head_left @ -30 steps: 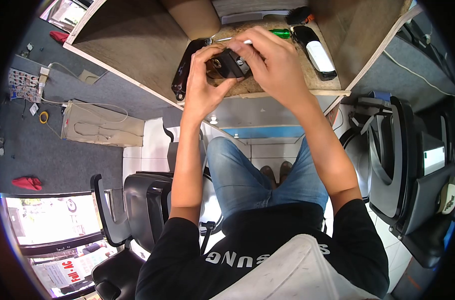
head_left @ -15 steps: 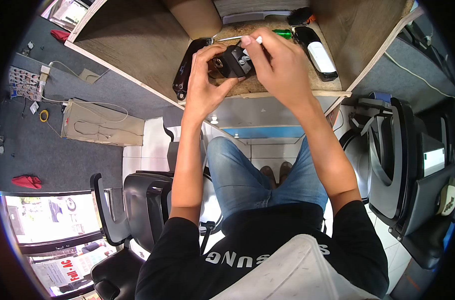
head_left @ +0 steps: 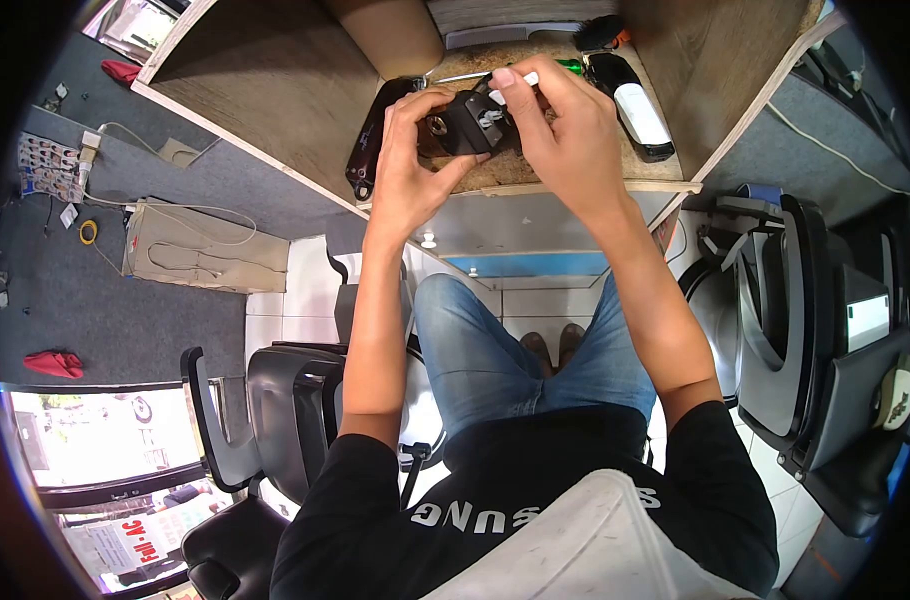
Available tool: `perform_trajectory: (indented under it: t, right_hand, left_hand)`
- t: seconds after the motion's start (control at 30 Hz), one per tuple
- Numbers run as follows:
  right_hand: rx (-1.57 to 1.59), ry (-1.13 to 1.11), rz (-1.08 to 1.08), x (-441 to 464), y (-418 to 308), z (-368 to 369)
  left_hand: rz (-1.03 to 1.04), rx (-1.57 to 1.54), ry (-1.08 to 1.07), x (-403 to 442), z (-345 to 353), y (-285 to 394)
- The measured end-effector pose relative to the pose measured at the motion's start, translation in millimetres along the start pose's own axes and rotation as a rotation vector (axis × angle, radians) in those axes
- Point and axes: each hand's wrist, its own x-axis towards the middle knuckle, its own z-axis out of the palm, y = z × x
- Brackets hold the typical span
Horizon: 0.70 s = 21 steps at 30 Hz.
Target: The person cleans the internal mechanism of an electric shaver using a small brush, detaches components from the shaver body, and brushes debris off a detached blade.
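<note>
Black device (head_left: 463, 125) sits upper centre of the frame, gripped by fingers of the left hand (head_left: 407, 165). The right hand (head_left: 573, 135), pinching a small white item (head_left: 531, 78), has shifted slightly rightward, exposing more of the device's pale parts (head_left: 490, 118).

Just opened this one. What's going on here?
A seated person is working on a black device over a wooden shelf. The left hand grips the device while the right hand pinches a small white item against or just above it; contact is unclear. A green-handled tool lies behind the right hand, partly hidden.
</note>
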Motion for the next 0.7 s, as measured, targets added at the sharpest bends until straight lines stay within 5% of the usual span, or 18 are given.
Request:
perform_trajectory:
  t: [0.23, 0.7]
  right_hand:
    - [0.115, -0.011, 0.192, -11, 7, -2]
    - [0.049, 0.023, 0.058, -25, 13, 0]
  left_hand:
    - [-0.036, 0.008, -0.001, 0, -2, 3]
    - [-0.108, 0.016, 0.000, -1, -2, 4]
